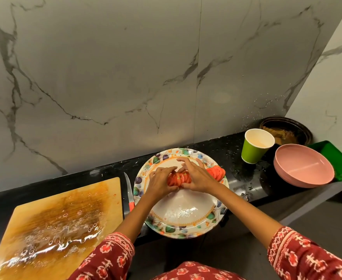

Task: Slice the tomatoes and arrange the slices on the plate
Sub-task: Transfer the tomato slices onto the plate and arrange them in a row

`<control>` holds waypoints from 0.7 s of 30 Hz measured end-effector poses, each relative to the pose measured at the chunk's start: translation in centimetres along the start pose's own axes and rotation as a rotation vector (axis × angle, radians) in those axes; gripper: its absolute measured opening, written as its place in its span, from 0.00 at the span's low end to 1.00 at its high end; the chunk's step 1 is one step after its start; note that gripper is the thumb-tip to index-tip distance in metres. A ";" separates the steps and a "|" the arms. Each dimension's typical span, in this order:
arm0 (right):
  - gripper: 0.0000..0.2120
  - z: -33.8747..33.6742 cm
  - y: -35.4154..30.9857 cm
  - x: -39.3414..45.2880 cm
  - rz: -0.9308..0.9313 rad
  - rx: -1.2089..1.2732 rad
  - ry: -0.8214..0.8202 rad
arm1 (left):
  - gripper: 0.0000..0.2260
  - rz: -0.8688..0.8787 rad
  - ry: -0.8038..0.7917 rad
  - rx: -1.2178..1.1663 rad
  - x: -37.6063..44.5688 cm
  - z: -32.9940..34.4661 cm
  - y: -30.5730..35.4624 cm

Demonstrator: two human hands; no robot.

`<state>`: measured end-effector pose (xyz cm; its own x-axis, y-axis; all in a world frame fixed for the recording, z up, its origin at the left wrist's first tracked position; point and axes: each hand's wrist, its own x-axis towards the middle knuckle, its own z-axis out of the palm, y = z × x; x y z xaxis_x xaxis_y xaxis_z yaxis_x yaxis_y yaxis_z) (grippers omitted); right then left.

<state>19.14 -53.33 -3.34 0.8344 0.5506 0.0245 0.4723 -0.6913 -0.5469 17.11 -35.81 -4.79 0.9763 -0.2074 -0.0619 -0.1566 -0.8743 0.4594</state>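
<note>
We see a sliced red tomato point(178, 179), its slices pressed together in a row, held between our left grip point(160, 180) and right grip point(196, 176) over the leaf-patterned plate point(183, 227). More slices point(216, 172) lie fanned just beyond the right grip, on the plate's far edge.

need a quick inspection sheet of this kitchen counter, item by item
surface: black counter, wet with droplets; wet wooden cutting board at left
job's things: sliced tomato held over floral plate; more slices lying at plate's right edge; knife lying between board and plate
clutter: green paper cup, pink bowl, green tray, dark bowl in corner
hands: left hand and right hand both grip the sliced tomato
cables: nothing seen
surroundings: marble-pattern wall behind
</note>
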 end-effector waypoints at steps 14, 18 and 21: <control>0.45 -1.2 1.3 0.3 0.078 -0.014 -0.112 | 0.38 -0.037 -0.060 -0.024 0.6 -0.6 0.4; 0.43 -0.5 1.2 0.1 0.036 0.030 -0.038 | 0.38 -0.022 -0.083 -0.022 1.1 -0.6 1.1; 0.42 -0.4 1.2 -0.1 0.032 0.023 -0.029 | 0.37 -0.016 -0.103 -0.002 1.2 -0.5 1.2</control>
<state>19.76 -54.41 -3.65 0.8404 0.5418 -0.0170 0.4387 -0.6982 -0.5658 18.21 -36.90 -3.90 0.9583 -0.2369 -0.1599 -0.1403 -0.8773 0.4590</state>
